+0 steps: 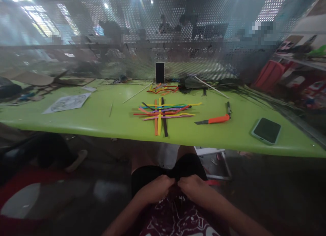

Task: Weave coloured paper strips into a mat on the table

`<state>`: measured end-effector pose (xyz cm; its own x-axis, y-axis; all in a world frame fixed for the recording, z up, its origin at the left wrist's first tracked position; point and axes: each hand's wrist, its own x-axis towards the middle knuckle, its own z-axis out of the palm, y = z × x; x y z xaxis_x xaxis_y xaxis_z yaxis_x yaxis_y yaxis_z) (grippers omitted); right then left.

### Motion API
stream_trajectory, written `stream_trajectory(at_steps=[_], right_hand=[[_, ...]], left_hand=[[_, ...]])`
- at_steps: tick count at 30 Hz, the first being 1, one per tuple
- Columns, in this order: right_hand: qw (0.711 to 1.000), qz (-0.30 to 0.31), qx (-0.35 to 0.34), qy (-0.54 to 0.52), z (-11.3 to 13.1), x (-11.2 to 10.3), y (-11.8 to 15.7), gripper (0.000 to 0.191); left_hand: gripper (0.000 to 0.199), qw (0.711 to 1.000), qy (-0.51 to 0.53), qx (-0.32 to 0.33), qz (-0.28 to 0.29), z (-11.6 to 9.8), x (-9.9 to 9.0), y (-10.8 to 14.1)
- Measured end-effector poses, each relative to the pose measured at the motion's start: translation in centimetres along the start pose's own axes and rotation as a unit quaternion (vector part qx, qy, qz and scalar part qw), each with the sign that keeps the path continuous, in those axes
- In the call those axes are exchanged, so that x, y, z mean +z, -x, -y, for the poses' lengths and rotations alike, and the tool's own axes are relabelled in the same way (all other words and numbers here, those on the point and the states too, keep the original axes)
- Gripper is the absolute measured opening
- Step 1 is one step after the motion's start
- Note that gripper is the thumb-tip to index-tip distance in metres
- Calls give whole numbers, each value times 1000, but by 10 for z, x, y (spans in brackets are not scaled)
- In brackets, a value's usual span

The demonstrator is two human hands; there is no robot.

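Note:
Down at my lap, my left hand (pixel 162 187) is closed, its fingers curled into the front of the dark maroon shirt (pixel 175 215). Close beside it, my right hand (pixel 193 187) is also closed on the shirt, knuckles nearly meeting the left. The fingertips of both are mostly hidden. Beyond them, on the green table (pixel 102 124), lie flat coloured strips (pixel 160 115): orange, yellow and dark brown ones run lengthwise, crossed by several thinner strips. To their right rests an orange-handled knife (pixel 216 120), its dark blade pointing left. Neither hand touches the table.
A phone (pixel 267 130) lies at the table's right. Another dark-screened device (pixel 159 73) stands upright against the perforated metal screen (pixel 137 56). More loose strips (pixel 164 89) lie before it. A printed sheet (pixel 68 103) is at left. A white-framed stool (pixel 216 175) stands under the table.

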<state>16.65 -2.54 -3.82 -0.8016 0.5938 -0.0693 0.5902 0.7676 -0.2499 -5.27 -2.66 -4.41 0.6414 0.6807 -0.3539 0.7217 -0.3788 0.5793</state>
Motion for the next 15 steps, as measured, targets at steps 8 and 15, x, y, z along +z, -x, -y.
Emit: stream_trajectory(at_steps=[8,15], right_hand=[[999,18,-11,46,-1,12,-3,34],[999,28,9,34,-5,13,-4,25]], left_hand=[[28,999,31,7,-9,-3,-2,2],[25,998,65,10,-19,-5,-10,-1]])
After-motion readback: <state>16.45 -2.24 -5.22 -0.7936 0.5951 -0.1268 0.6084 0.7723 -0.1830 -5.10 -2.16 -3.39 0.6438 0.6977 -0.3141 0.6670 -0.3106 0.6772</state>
